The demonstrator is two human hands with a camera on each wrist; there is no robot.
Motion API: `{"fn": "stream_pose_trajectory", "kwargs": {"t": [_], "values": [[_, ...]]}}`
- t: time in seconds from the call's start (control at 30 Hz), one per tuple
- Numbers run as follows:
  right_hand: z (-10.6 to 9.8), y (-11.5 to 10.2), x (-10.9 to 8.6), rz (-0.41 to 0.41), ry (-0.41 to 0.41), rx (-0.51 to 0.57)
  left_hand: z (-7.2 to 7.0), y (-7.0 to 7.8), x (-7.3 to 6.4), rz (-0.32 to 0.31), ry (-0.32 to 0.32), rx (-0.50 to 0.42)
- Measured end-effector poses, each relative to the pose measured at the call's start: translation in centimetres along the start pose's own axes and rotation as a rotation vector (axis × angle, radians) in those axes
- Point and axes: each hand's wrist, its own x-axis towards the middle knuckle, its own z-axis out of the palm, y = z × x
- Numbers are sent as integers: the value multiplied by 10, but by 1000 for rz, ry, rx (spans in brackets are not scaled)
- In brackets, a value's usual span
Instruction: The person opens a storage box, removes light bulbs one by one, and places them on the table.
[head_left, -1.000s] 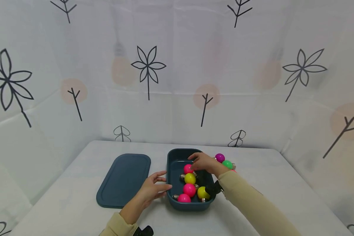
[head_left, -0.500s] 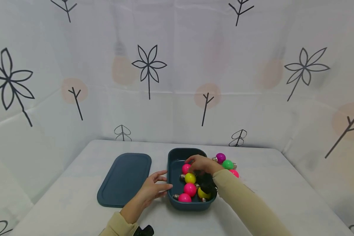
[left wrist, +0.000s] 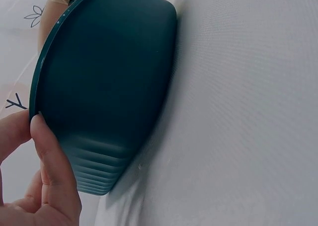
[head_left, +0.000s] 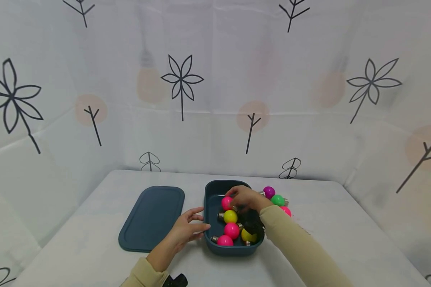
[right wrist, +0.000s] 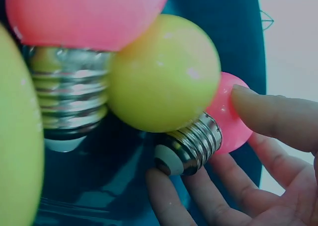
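A pink light bulb [head_left: 227,203] lies toward the far end of the dark teal container [head_left: 222,251]. My right hand [head_left: 246,198] reaches in over the right rim and holds it. In the right wrist view the thumb is on the pink globe and the fingers curl beneath it and its metal screw base [right wrist: 198,141]. A yellow bulb [right wrist: 164,74] sits right in front. My left hand [head_left: 186,229] pinches the container's left rim between thumb and finger, seen close in the left wrist view at the rim [left wrist: 37,77]. Several bulbs lie nearer, including a pink one [head_left: 231,230].
A flat dark teal lid [head_left: 151,219] lies on the white tabletop left of the container. Beyond my right wrist, outside the container, are a purple bulb [head_left: 269,192], a green bulb [head_left: 278,200] and a pink bulb [head_left: 286,211]. A patterned white curtain [head_left: 208,131] hangs behind the table.
My right hand has moved a little left and farther into the container, and the pink bulb at its fingers has shifted slightly left and away. My left hand stays at the rim.
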Motion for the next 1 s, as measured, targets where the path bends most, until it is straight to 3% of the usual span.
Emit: {"fn": "stream_pose_trajectory", "kwargs": {"t": [1.0], "values": [[-10,-18,-44,-215,-14,149,1,1,-1,-12,10,7]]}}
